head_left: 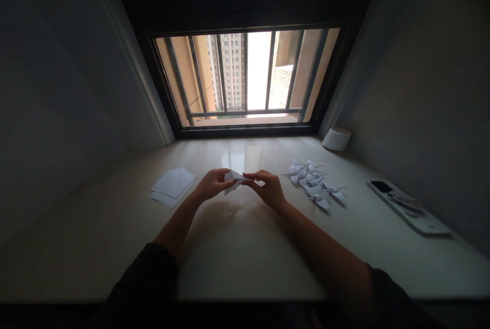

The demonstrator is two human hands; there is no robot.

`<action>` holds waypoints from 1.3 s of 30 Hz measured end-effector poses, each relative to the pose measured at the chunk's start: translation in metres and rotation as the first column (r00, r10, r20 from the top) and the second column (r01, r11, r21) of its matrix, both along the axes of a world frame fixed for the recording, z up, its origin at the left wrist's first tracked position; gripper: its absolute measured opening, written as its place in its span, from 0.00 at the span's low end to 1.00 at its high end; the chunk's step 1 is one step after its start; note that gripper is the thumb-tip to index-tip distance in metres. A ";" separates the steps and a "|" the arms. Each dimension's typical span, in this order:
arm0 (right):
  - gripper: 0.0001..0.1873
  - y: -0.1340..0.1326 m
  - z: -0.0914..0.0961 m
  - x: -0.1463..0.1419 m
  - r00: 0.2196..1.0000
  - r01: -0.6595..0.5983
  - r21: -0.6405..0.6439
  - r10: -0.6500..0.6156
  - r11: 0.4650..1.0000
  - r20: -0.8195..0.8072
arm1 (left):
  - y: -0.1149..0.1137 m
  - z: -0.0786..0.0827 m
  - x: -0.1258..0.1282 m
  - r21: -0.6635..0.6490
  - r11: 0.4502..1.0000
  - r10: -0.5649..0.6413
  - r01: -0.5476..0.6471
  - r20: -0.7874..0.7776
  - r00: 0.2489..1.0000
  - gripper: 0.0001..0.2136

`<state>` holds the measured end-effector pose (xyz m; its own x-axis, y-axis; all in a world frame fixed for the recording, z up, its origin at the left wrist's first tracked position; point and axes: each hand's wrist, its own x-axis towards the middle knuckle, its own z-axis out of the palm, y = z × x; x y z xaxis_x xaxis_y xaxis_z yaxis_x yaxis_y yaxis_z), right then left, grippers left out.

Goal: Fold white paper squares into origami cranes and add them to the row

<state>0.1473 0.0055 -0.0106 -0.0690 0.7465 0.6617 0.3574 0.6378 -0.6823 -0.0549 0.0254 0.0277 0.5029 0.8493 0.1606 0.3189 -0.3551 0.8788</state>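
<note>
Between my two hands, a partly folded piece of white paper [236, 176] is held up over the pale sill. My left hand [214, 184] grips its left side, thumb in front and fingers behind. The thumb and fingers of my right hand [268, 187] pinch its narrow right end. To the right of my right hand lies a cluster of several folded white paper cranes [312, 181]. Left of my left hand rests a loose stack of white paper sheets [173, 185].
A phone [408, 207] with a ring-like attachment lies at the right by the wall. Near the window's right corner stands a small white round object [337, 138]. A dark-framed window [245, 132] closes off the back of the glossy sill [229, 262].
</note>
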 end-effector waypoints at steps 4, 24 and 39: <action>0.11 -0.001 -0.001 -0.001 1.000 -0.001 0.005 0.001 1.000 -0.008 | -0.001 0.001 0.000 -0.019 1.000 -0.010 0.010 0.014 1.000 0.17; 0.11 -0.003 0.002 -0.001 0.990 0.099 0.085 -0.107 0.991 0.090 | -0.007 -0.001 0.007 0.141 0.974 0.174 -0.178 0.037 0.984 0.26; 0.09 -0.003 0.003 0.000 0.995 0.089 0.039 -0.087 0.995 -0.038 | -0.008 0.001 0.006 0.207 0.939 0.283 -0.276 -0.004 0.959 0.21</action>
<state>0.1470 0.0028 -0.0080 0.0203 0.7213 0.6923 0.3887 0.6323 -0.6702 -0.0493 0.0178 0.0287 0.2582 0.9076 0.3310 0.4583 -0.4167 0.7851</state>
